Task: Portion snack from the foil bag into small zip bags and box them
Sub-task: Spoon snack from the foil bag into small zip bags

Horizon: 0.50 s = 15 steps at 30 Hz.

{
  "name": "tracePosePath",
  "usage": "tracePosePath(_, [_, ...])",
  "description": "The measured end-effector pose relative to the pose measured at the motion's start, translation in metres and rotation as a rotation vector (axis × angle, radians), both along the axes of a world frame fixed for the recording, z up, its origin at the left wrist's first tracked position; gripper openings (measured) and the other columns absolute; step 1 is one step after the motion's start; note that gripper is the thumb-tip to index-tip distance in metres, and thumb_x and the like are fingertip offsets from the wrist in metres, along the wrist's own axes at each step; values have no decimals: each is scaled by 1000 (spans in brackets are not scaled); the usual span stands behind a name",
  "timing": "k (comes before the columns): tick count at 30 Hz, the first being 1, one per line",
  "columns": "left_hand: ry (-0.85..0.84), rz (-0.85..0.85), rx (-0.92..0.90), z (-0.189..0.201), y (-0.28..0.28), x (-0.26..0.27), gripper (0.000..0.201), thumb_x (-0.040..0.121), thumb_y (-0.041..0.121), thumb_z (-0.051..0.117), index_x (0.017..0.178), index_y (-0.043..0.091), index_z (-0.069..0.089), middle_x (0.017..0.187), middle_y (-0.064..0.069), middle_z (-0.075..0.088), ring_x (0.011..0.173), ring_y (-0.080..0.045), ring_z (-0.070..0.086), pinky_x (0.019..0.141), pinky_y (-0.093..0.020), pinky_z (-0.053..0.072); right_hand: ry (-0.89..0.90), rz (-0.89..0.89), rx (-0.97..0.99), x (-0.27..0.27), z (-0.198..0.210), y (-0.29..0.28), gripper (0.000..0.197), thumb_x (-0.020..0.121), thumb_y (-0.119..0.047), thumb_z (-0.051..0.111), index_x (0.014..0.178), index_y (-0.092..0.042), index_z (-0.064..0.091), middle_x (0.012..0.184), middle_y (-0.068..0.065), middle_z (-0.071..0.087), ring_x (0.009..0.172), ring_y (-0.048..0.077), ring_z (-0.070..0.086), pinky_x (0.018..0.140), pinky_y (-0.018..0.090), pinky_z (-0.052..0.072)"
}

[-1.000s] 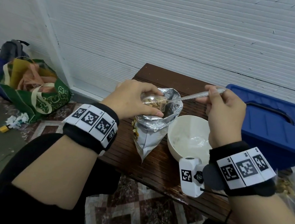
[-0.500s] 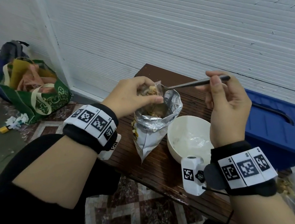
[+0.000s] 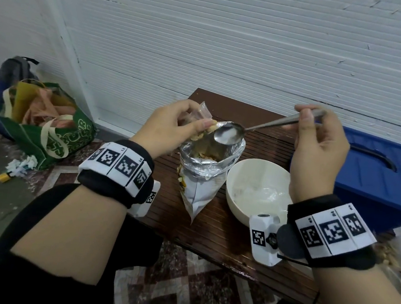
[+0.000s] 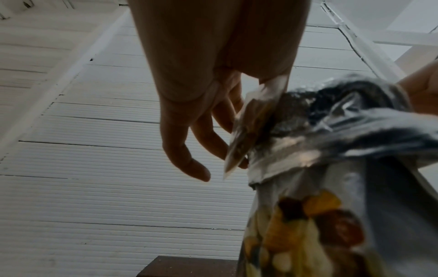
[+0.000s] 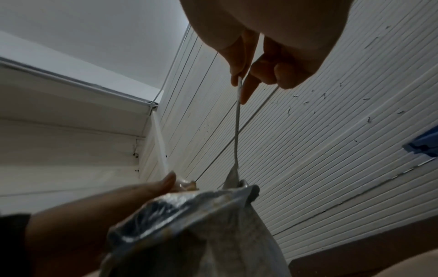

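Head view: foil bag (image 3: 204,177) upright on worktop (image 3: 225,232), beside bowl (image 3: 256,188); left hand (image 3: 172,128) pinching zip bag (image 3: 202,113) over its mouth; right hand (image 3: 319,150) gripping empty spoon (image 3: 229,135).

Left wrist: fingers (image 4: 187,150) curled on zip bag (image 4: 246,135).

Right wrist: spoon handle (image 5: 237,120) pinched.

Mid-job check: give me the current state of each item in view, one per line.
foil bag: upright on the table, top open, snack inside.
small zip bag: pinched by the left hand over the foil bag, some snack in it.
spoon: held by the right hand, bowl empty above the foil bag's mouth.
white bowl: upright, holds no snack.
blue box: lid on.
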<state>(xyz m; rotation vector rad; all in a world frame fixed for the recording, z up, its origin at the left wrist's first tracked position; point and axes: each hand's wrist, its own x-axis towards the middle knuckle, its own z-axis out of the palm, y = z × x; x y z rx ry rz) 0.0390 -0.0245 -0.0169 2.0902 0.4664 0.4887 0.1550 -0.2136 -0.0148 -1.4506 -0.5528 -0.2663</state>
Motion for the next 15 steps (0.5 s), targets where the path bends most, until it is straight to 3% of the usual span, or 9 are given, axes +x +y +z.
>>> tracePosePath(2, [-20, -13, 0, -1, 1, 0, 35, 81, 47, 64, 106, 23, 66, 86, 8, 67, 64, 7, 59, 53, -7, 43, -51, 30, -114, -5, -4, 4, 19, 96, -17, 52, 89, -28, 65, 79, -12, 65, 72, 3, 62, 74, 26, 51])
tracePosePath(5, [-68, -39, 6, -3, 5, 0, 30, 81, 46, 66, 105, 28, 69, 100, 11, 69, 91, -2, 62, 83, -21, 50, -199, 123, -294, -14, -15, 11, 16, 95, -13, 55, 97, -18, 70, 83, -11, 67, 72, -1, 59, 70, 19, 47])
tracePosePath(7, [-85, -69, 3, -3, 7, 0, 24, 85, 39, 67, 107, 29, 69, 105, 13, 68, 96, -4, 62, 86, -21, 49, -343, 147, -447, -20, -24, 14, 16, 94, -15, 55, 99, -16, 71, 84, -6, 69, 70, 4, 57, 67, 22, 43])
tracePosePath(9, [-95, -95, 2, -2, 6, 0, 27, 83, 43, 66, 107, 32, 68, 108, 9, 69, 98, -7, 63, 85, -21, 50, -452, 158, -552, -25, -31, 17, 18, 93, -17, 54, 99, -15, 71, 82, -2, 70, 74, 16, 59, 70, 31, 46])
tracePosePath(12, [-95, -111, 15, -1, 6, -1, 31, 79, 48, 64, 106, 34, 68, 104, 9, 70, 97, -7, 63, 82, -17, 50, -419, 199, -556, -28, -34, 20, 19, 92, -18, 52, 94, -12, 70, 80, 0, 69, 75, 21, 61, 70, 39, 49])
tracePosePath(15, [-79, -138, 32, -1, 7, -1, 38, 76, 53, 62, 108, 33, 68, 104, 6, 71, 99, -8, 64, 84, -18, 51, -300, 202, -501, -26, -32, 20, 17, 93, -16, 52, 93, -12, 70, 78, -4, 68, 75, 14, 62, 71, 34, 51])
